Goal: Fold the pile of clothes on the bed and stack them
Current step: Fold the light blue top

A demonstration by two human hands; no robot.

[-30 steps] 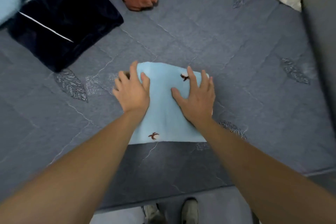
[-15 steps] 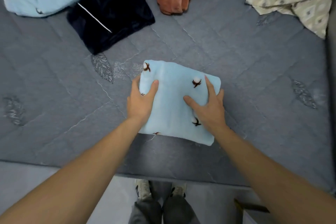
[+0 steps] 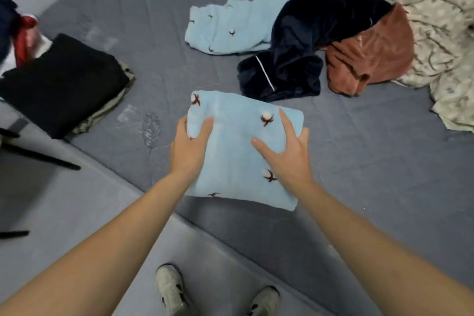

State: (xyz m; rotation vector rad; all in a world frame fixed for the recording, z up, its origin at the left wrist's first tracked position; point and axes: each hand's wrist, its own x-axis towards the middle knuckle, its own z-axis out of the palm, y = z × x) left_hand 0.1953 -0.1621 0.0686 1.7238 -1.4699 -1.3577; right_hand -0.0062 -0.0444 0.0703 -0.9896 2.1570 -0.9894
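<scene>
Bedding: grey quilted mattress (image 3: 359, 161) on a pale floor, white wall at the upper left. Stack of folded dark clothes (image 3: 61, 84) sits at the bed's left corner; unfolded pile at the far right holds a light blue garment (image 3: 230, 25), a navy garment (image 3: 307, 41), a rust-brown garment (image 3: 372, 54) and a patterned cream sheet (image 3: 436, 33). Folded light blue cloth (image 3: 236, 151) with cotton-flower print lies between the hands near the bed's front edge, long axis running away from the person, tilted slightly left. Left hand (image 3: 188, 146) grips its left edge, thumb on top; right hand (image 3: 287, 154) grips the right edge, fingers wrapped under. Versus 0.5 s ago: view swung left, stack now visible; cloth appears raised off the mattress.
</scene>
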